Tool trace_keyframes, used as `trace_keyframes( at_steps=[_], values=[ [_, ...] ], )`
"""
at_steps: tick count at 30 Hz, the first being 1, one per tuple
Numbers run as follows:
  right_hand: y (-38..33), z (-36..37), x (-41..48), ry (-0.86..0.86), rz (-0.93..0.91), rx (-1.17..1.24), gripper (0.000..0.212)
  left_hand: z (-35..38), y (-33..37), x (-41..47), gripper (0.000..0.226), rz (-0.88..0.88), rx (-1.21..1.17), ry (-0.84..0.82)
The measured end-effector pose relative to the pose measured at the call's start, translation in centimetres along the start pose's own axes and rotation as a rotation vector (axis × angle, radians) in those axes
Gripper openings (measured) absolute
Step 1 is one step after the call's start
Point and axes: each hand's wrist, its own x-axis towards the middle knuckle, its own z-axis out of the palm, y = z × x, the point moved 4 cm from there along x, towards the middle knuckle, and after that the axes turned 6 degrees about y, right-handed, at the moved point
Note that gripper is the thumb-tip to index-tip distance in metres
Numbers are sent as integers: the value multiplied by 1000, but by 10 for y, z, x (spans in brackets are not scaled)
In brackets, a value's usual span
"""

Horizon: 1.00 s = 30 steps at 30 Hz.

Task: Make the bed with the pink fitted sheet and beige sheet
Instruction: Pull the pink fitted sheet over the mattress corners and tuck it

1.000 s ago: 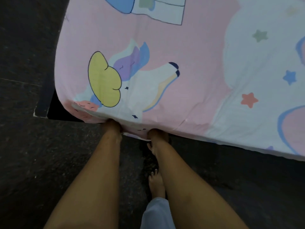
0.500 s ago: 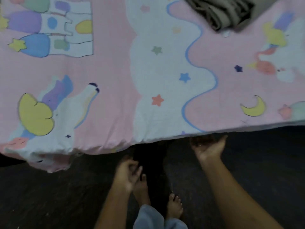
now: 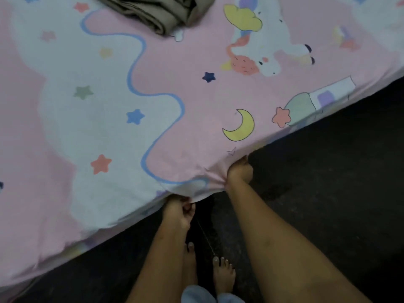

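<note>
**Two hands on one sheet edge**

Two sheets are in view, two hands, two bare feet. The pink sheet [image 3: 196,101], printed with stars, a moon and unicorns, is spread over the bed and fills most of the view. Its near edge runs on a slant from lower left to upper right, and that is the only axis of it that can be judged, since the frame cuts the rest. The beige sheet [image 3: 157,12] lies folded in one bundle on top of the pink one, at the far side, well apart from both hands. Its fold lines slant from upper left to lower right, and its upper part is cut off.

Both forearms reach forward from the bottom of the view to the near edge. The left hand [image 3: 178,212] has its fingers curled round the hem, just below the overhang. The right hand [image 3: 239,171], farther up the edge, grips a bunch of the fabric, which puckers into creases at the grip; its fingertips are hidden under the cloth.

Both feet [image 3: 223,274] stand close together on the dark floor [image 3: 328,193], between the forearms.
</note>
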Motion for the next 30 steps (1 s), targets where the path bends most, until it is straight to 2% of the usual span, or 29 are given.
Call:
trace_keyframes(
  at_steps=[3,5,7,11,13,15,19,21,23,26,28,30],
  values=[
    [-9,13,9,46,-158,-104,52,-2,-7,17,27,68,209,172],
    [-5,17,9,58,-171,-118,53,2,2,26,33,113,281,229],
    [-3,17,4,30,-151,-130,52,9,10,23,36,100,306,218],
    [-7,-11,-1,-47,-51,-162,50,13,16,-16,33,-68,276,128],
    [-5,-24,6,-114,61,-60,54,11,16,-31,22,-102,295,92],
    [-15,-40,20,-166,134,110,58,10,12,-37,16,-134,406,125],
    [-75,-75,71,-178,163,401,63,32,-16,-53,27,-220,914,96],
    [-109,-84,102,-210,158,490,69,65,-32,-66,28,-91,1230,16],
    [-143,-83,127,-281,110,519,74,112,-45,-83,23,259,1407,-108],
    [-179,-82,173,-284,54,558,68,189,-63,-121,9,763,1417,-287],
    [-197,-91,193,-216,67,589,61,236,-73,-139,8,924,1351,-338],
    [-219,-104,208,-156,54,657,56,283,-85,-148,19,1023,1360,-347]
  ],
)
